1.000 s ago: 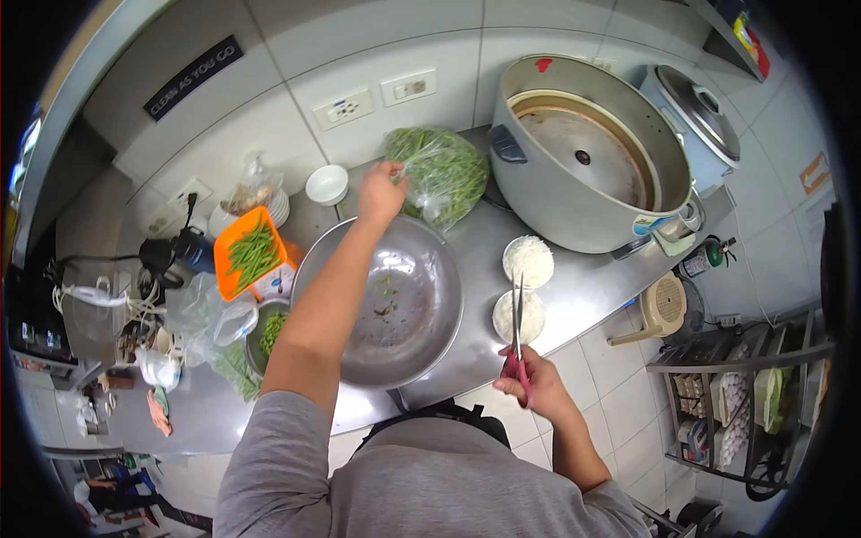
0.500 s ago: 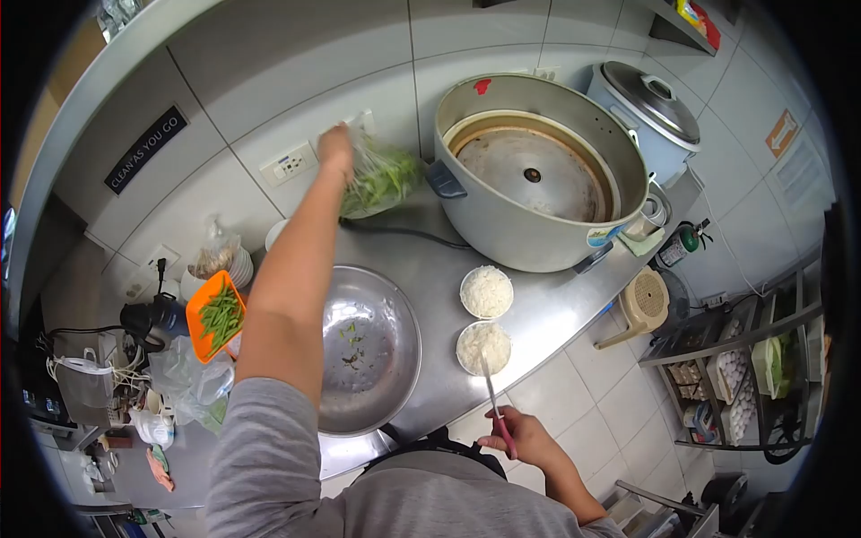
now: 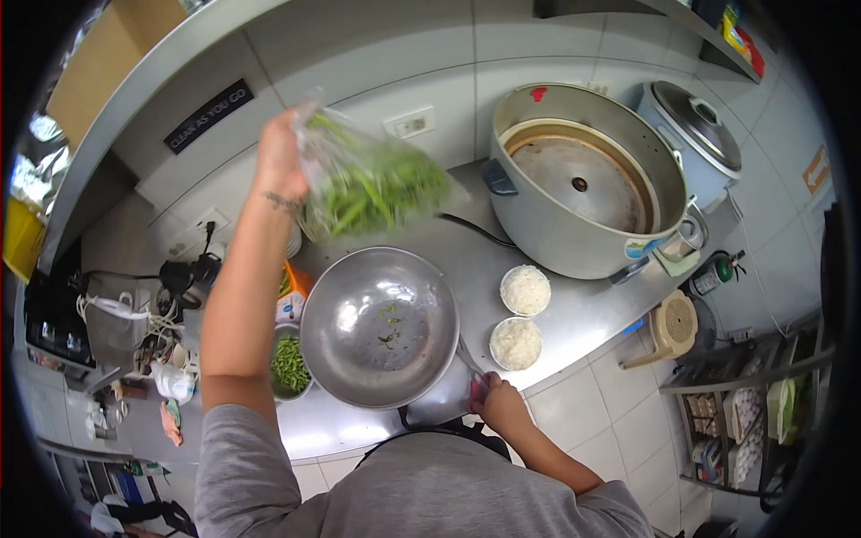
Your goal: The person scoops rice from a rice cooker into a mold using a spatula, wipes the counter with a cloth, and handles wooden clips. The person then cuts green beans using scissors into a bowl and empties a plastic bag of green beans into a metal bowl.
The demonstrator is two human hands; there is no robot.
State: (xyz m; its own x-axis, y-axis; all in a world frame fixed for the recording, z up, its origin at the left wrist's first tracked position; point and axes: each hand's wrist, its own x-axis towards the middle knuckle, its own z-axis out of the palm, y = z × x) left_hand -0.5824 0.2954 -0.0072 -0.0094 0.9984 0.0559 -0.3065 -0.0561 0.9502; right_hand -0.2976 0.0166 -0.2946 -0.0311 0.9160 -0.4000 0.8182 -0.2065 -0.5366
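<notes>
My left hand [image 3: 283, 148] is raised, closed on the gathered top of a clear plastic bag of green vegetables [image 3: 372, 193]. The bag hangs above the far side of a wide steel bowl [image 3: 359, 314], blurred by motion. Small green scraps lie in the bowl. At the bowl's right edge, my right hand [image 3: 500, 403] is closed around red-handled scissors [image 3: 480, 387], whose narrow metal blade [image 3: 466, 357] points up and left. Close by stand two white bowls of rice [image 3: 525, 290] [image 3: 517, 343]. Chopped green pieces fill a smaller metal bowl [image 3: 291, 363] left of the wide one.
A large open cooker pot [image 3: 587, 179] stands at the back right, beside a lidded rice cooker [image 3: 691, 134]. An orange container [image 3: 294, 291] sits partly behind my left forearm. Cords and plastic items crowd the left counter. A shelf edge [image 3: 134, 99] arches overhead.
My left hand has lifted the bag from near the wall, bringing it left and closer. My right hand has drawn the scissors from the rice to the steel bowl's edge. The view has shifted.
</notes>
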